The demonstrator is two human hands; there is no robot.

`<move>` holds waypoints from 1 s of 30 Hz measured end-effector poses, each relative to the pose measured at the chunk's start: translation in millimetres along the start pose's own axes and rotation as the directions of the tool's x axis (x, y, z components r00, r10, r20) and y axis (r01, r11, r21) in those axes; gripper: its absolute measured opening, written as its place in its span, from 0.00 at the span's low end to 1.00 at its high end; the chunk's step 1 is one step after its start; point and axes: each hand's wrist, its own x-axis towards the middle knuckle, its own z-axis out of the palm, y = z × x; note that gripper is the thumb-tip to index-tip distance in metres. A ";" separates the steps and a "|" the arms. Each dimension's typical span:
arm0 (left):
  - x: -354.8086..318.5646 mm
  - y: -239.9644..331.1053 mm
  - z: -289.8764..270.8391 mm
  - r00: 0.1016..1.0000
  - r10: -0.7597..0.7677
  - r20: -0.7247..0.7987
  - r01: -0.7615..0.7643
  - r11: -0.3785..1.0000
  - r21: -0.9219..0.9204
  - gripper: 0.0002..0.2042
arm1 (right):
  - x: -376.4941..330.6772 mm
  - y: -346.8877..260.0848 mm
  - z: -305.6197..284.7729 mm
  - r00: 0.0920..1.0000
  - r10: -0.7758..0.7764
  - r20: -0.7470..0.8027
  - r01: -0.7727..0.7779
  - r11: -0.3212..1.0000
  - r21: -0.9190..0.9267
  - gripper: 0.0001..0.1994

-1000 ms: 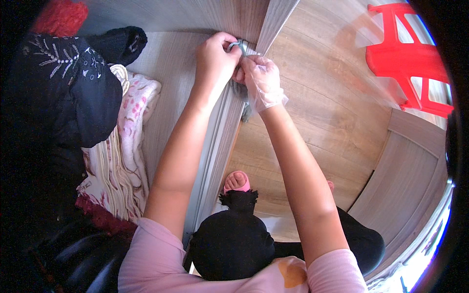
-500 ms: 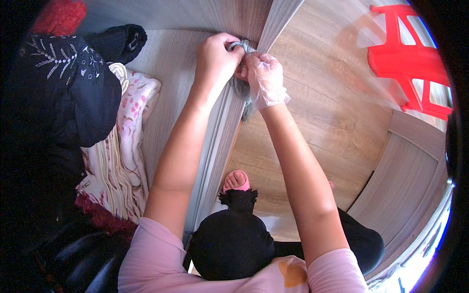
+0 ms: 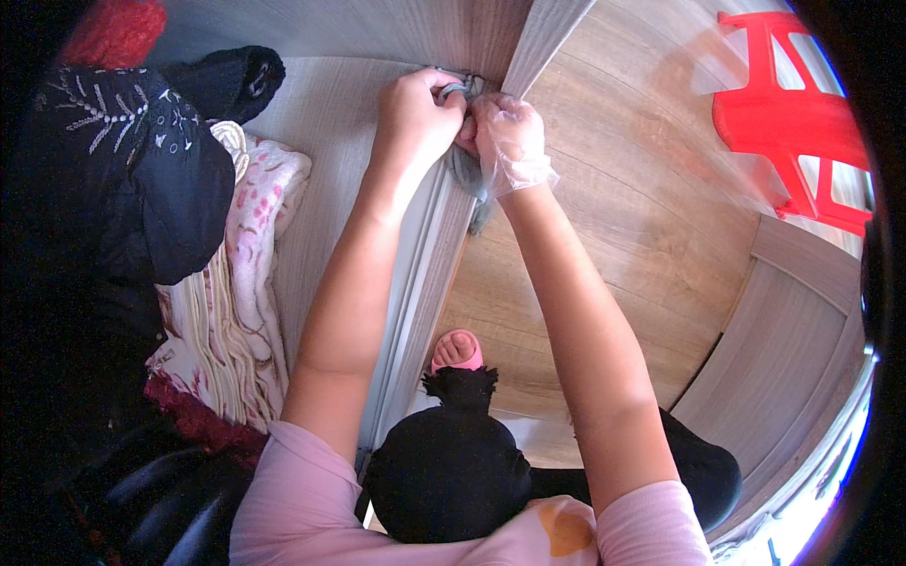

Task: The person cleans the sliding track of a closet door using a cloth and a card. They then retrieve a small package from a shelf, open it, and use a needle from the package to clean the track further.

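Observation:
My left hand, bare, pinches a grey-green cloth at the far corner where the wooden cabinet's bottom board meets its side panel. Right beside it, my right hand wears a clear disposable plastic glove. Its fingers are closed on the same cloth, and the fingertips are partly hidden. Some of the cloth bunches between the two hands, and a tail of it hangs over the front edge of the cabinet. A metal sliding-door track runs along that edge, beneath my left forearm.
Folded floral blankets and black embroidered clothing lie inside the cabinet at left, with a red fluffy item behind. On the wooden floor at right stands a red plastic stool. A wooden panel stands near it.
My two hands have shifted only slightly, and the right one has turned a little. More of the cloth shows between and below them. Both hands keep their grip.

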 end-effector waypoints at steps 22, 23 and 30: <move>-1.0 -0.7 -1.5 0.999 0.045 -0.025 -0.044 0.999 0.029 0.08 | -23.0 -24.6 -0.4 0.996 0.090 0.023 -0.092 0.993 0.078 0.08; -1.4 -1.0 -1.5 0.999 0.040 -0.024 -0.039 0.999 0.029 0.08 | -23.0 -24.2 -0.9 0.996 0.083 0.038 -0.085 0.994 0.069 0.08; 0.3 -5.2 -1.2 0.997 0.072 -0.018 -0.071 0.997 0.035 0.08 | -15.9 -21.2 -1.5 0.989 0.131 0.066 -0.143 0.957 0.253 0.07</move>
